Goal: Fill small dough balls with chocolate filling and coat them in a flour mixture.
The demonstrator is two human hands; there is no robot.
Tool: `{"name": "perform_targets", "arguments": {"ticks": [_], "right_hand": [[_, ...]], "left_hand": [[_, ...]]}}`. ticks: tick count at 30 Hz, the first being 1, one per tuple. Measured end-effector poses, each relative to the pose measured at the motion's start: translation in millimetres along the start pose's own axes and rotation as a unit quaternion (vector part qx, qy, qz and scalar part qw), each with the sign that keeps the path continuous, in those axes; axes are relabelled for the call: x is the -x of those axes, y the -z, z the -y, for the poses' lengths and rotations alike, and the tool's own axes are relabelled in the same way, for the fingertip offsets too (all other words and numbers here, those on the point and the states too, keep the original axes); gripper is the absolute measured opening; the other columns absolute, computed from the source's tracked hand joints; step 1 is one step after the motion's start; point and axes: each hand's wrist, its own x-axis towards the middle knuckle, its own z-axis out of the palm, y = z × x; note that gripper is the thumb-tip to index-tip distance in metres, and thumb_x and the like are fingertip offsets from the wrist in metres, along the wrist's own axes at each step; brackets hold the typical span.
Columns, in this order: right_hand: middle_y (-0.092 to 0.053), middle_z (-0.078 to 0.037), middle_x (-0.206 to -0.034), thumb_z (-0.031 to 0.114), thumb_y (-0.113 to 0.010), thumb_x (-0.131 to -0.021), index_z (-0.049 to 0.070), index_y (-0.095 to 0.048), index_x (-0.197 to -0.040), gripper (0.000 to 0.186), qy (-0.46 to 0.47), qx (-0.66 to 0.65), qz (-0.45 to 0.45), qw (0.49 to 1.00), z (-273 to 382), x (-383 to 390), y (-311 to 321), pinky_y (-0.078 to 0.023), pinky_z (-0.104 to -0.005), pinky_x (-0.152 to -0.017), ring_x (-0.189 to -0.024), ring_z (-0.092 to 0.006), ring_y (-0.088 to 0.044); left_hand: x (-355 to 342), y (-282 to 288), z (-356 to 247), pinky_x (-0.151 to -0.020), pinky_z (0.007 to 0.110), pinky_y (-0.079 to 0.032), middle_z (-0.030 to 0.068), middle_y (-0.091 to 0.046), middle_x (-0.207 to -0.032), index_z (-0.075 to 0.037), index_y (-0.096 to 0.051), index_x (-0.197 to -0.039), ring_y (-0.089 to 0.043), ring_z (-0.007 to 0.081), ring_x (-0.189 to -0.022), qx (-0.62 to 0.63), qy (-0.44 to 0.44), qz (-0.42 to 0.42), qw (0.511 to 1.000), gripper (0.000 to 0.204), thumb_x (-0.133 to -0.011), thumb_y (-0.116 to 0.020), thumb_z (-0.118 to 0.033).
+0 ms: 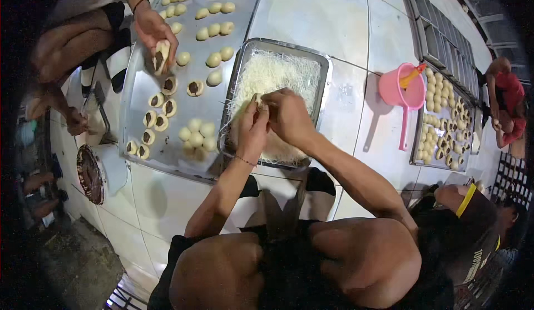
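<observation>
My left hand (253, 126) and my right hand (290, 117) meet above a metal tray (327, 82) of pale grated cheese (278, 68). The fingers of both are bent and pinched together, fingertips touching. A small pale bit shows between them, mostly hidden by the fingers, and I cannot make out what it is. On the large baking sheet (203, 107) to the left lie round dough balls (196, 139) in a cluster and more dough balls in rows. Several flattened dough pieces (161, 122) there carry a dark brown filling.
A co-worker's hand (156, 29) holds a filled dough piece (161, 55) over the sheet. A tub of brown filling (90, 173) stands at the left. To the right are a pink dipper (401, 87), another dough-laden tray (414, 154), empty metal pans (442, 34) and other people.
</observation>
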Motion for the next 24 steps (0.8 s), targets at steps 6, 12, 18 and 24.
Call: {"name": "perform_targets", "arguments": {"ticks": [6, 12, 18, 24], "right_hand": [[-0.067, -0.017, -0.105, 0.004, -0.071, -0.075, -0.004, -0.066, -0.113, 0.039, 0.064, -0.049, -0.183, 0.980, -9.1, 15.1, 7.7, -0.052, -0.0313, -0.070, -0.085, -0.0262, -0.065], [-0.064, -0.013, -0.109, 0.001, -0.072, -0.076, -0.001, -0.068, -0.111, 0.035, -0.128, -0.250, 0.085, 0.956, -20.0, 19.9, 27.0, -0.050, -0.0278, -0.069, -0.086, -0.0223, -0.063], [-0.062, -0.010, -0.109, -0.001, -0.073, -0.076, 0.003, -0.071, -0.104, 0.028, 0.241, -0.050, -0.120, 0.962, -17.0, 14.8, 20.5, -0.048, -0.0246, -0.066, -0.080, -0.0180, -0.060], [-0.061, -0.010, -0.104, -0.001, -0.072, -0.077, 0.004, -0.071, -0.098, 0.021, 0.080, -0.136, -0.016, 0.987, 4.8, 23.8, 33.2, -0.046, -0.0246, -0.063, -0.076, -0.0171, -0.057]], "left_hand": [[6.2, -0.6, -24.4, -0.076, 0.022, -0.051, 0.0104, -0.063, -0.115, -0.004, -0.052, -0.134, -0.063, 0.0164, -0.091, 0.101, 0.052, 0.021, 0.993, 0.037, -0.096, -0.052, -0.004], [10.4, -2.4, -53.2, -0.082, 0.024, -0.051, 0.0097, -0.063, -0.120, -0.005, -0.052, -0.137, -0.061, 0.0168, -0.099, -0.028, 0.105, 0.052, 0.993, 0.043, -0.095, -0.054, -0.002], [16.5, -21.1, -90.7, -0.082, 0.026, -0.051, 0.0148, -0.062, -0.125, -0.004, -0.047, -0.141, -0.063, 0.0197, -0.095, -0.506, -0.006, 0.095, 0.857, 0.047, -0.094, -0.054, -0.001], [22.1, -7.0, -68.8, -0.084, 0.027, -0.051, 0.0212, -0.057, -0.134, -0.002, -0.037, -0.145, -0.061, 0.0211, -0.100, -0.269, -0.126, 0.025, 0.955, 0.056, -0.092, -0.051, 0.003]]}}
